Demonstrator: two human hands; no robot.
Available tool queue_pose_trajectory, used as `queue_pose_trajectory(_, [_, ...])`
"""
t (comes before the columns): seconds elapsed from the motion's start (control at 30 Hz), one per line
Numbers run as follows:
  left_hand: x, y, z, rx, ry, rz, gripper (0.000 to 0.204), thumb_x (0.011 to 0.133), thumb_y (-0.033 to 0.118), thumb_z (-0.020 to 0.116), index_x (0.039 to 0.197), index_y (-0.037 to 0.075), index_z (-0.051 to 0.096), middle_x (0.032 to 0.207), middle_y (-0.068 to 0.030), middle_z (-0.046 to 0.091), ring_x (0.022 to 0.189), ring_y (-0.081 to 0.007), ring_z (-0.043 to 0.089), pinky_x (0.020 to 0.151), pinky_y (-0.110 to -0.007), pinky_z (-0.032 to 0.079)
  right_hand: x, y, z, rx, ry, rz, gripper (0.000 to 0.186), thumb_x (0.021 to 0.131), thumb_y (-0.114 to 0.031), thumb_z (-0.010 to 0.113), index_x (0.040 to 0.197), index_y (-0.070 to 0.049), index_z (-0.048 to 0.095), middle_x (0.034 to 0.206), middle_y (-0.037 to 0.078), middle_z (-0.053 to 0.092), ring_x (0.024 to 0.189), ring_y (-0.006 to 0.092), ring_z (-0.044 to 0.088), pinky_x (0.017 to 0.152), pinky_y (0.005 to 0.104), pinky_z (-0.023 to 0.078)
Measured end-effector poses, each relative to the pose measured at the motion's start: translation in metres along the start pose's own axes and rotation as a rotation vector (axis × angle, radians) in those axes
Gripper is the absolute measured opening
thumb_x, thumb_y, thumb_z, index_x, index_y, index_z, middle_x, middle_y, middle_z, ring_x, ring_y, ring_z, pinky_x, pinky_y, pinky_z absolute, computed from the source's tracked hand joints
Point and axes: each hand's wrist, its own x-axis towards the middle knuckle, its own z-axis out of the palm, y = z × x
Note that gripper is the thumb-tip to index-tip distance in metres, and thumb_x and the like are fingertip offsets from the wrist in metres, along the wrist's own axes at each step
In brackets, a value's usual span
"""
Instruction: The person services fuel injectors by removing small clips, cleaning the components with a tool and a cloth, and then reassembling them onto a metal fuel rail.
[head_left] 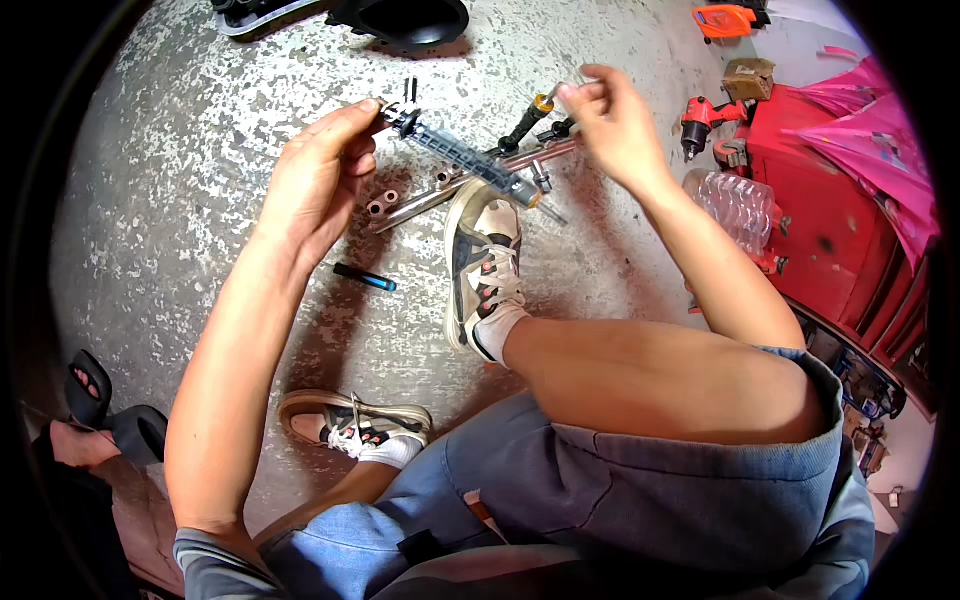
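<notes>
1. Left hand: fingertips pinched on one end of a long grey-blue ribbed strip, w/ a small black clip sticking up right at the fingertips. Palm faces up-ish, other fingers curled loosely.
2. Right hand: thumb + fingers pinched together on something tiny, can't tell what. It's just past the far end of the strip, not clearly touching it.
3. Strip runs diagonally between both hands, held up over the concrete floor.
4. Under the strip, below the right hand: a metal bar w/ holes at one end, pinned by the toe of a sneaker.
5. Screwdriver w/ black/yellow handle, just beside the right hand on its left.
6. Small blue-black pen-like thing on the floor below the left hand.
7. Red power drill + crushed clear plastic bottle to the right of the right wrist.
</notes>
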Motion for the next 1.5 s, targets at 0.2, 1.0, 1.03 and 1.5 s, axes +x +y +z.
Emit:
queue_pose_trajectory(0.2, [-0.001,-0.004,-0.018,0.095,0.068,-0.043,0.013,0.090,0.019,0.069,0.093,0.009,0.062,0.082,0.0027,0.057,0.071,-0.0064,0.048,0.069,-0.021,0.042,0.042,0.024,0.053,0.229,-0.331,0.015,0.038,0.097,-0.034,0.055,0.111,0.000,0.066,0.082,0.010,0.070,0.077,0.0158,0.066,0.073,0.0317,0.051])
queue_pose_trajectory(1.0, [0.005,-0.018,-0.013,0.111,0.246,-0.111,0.008,0.091,0.016,0.067,0.090,0.007,0.065,0.072,0.0078,0.050,0.062,-0.0028,0.040,0.057,-0.018,0.034,0.067,0.029,0.074,0.309,-0.426,0.039,0.029,0.091,-0.025,0.066,0.097,0.003,0.062,0.082,0.008,0.069,0.068,0.0122,0.066,0.061,0.0269,0.053])
queue_pose_trajectory(1.03, [0.008,-0.016,-0.014,0.114,0.245,-0.116,0.008,0.090,0.016,0.067,0.089,0.008,0.065,0.072,0.0076,0.050,0.062,-0.0031,0.041,0.057,-0.018,0.035,0.058,0.031,0.069,0.249,-0.382,0.000,0.028,0.091,-0.023,0.066,0.097,0.004,0.062,0.080,0.009,0.069,0.069,0.0136,0.067,0.061,0.0281,0.053])
queue_pose_trajectory(1.5, [0.020,0.023,-0.027,-0.083,-0.101,-0.311,0.011,0.094,0.013,0.060,0.097,0.003,0.059,0.084,-0.0042,0.065,0.065,-0.0027,0.058,0.055,-0.012,0.052,-0.053,-0.050,-0.079,0.629,-0.267,-0.444,0.016,0.089,-0.002,0.062,0.100,0.003,0.052,0.099,0.020,0.063,0.105,0.0362,0.063,0.098,0.0538,0.047])
